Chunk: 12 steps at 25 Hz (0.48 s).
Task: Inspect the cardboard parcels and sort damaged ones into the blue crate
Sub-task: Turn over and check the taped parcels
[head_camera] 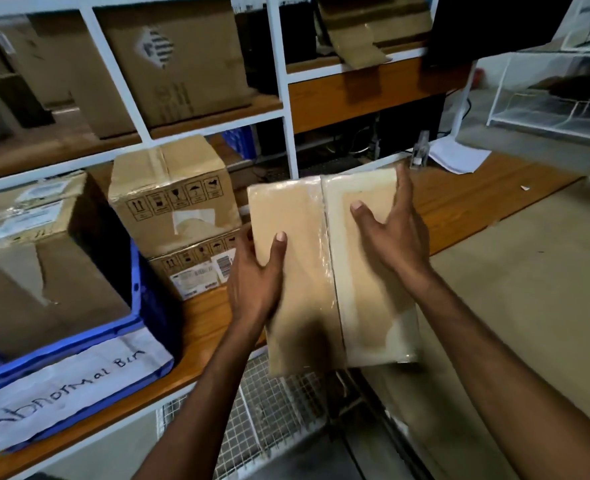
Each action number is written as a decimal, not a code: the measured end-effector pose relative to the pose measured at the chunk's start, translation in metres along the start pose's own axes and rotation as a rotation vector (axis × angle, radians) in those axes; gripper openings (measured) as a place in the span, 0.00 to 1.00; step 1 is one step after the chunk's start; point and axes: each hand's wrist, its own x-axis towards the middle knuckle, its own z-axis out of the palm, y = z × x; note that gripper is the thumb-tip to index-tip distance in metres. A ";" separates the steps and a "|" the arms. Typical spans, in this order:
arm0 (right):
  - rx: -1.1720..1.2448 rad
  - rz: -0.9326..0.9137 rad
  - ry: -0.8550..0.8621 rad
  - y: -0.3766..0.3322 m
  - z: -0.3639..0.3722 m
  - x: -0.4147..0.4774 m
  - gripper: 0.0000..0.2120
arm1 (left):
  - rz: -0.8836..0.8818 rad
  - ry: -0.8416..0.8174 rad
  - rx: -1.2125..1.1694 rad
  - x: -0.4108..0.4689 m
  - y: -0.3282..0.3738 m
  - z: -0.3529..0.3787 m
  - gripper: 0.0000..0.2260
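The left hand (252, 282) grips the left edge of a flat cardboard parcel (307, 271), thumb on top and fingers hidden beneath. The right hand (395, 237) lies against the right edge with its fingers straight and its thumb spread on the top face. The parcel is held above the table's (203, 323) front edge. It is smooth and tan, wrapped in glossy clear film, with a seam down its length. Motion blur softens it, and its underside cannot be seen.

Just left, two taped brown boxes (172, 195) stand stacked, printed with handling symbols. Further left is the blue crate (148, 306), cut off by the frame. It holds a dented, film-wrapped box (44, 271) and carries a paper label (61, 386) reading "Abnormal Bin". Behind, the white shelf rack (279, 98) holds blurred cartons. Below the parcel is wire mesh (269, 403).
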 end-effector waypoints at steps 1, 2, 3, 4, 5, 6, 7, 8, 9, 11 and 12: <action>-0.013 0.002 -0.040 0.010 0.003 0.001 0.43 | -0.006 -0.016 -0.026 0.002 -0.002 0.004 0.24; -0.007 -0.001 -0.058 0.016 0.004 0.001 0.43 | -0.027 -0.034 -0.061 0.007 -0.004 0.007 0.24; 0.022 -0.005 -0.045 0.019 0.005 0.004 0.41 | -0.052 -0.056 -0.097 0.015 -0.004 0.009 0.25; 0.059 -0.012 -0.005 0.020 0.004 0.009 0.37 | -0.069 -0.071 -0.116 0.022 -0.001 0.011 0.26; 0.085 -0.024 0.051 0.018 0.002 0.016 0.32 | -0.063 -0.074 -0.127 0.030 0.003 0.014 0.27; 0.104 -0.035 0.086 0.013 0.000 0.024 0.27 | -0.035 -0.057 -0.133 0.039 0.009 0.018 0.29; 0.118 -0.039 0.088 0.007 -0.002 0.032 0.23 | -0.007 -0.032 -0.131 0.047 0.013 0.023 0.30; 0.124 -0.038 0.070 0.003 -0.003 0.037 0.18 | 0.016 -0.008 -0.111 0.055 0.017 0.027 0.31; 0.112 -0.040 0.058 0.003 -0.002 0.040 0.15 | 0.030 0.010 -0.088 0.062 0.021 0.031 0.29; 0.066 -0.071 0.065 0.009 0.003 0.036 0.14 | 0.056 0.031 -0.074 0.069 0.024 0.035 0.26; 0.047 -0.096 0.090 0.011 0.005 0.033 0.13 | 0.083 0.052 -0.063 0.069 0.026 0.037 0.26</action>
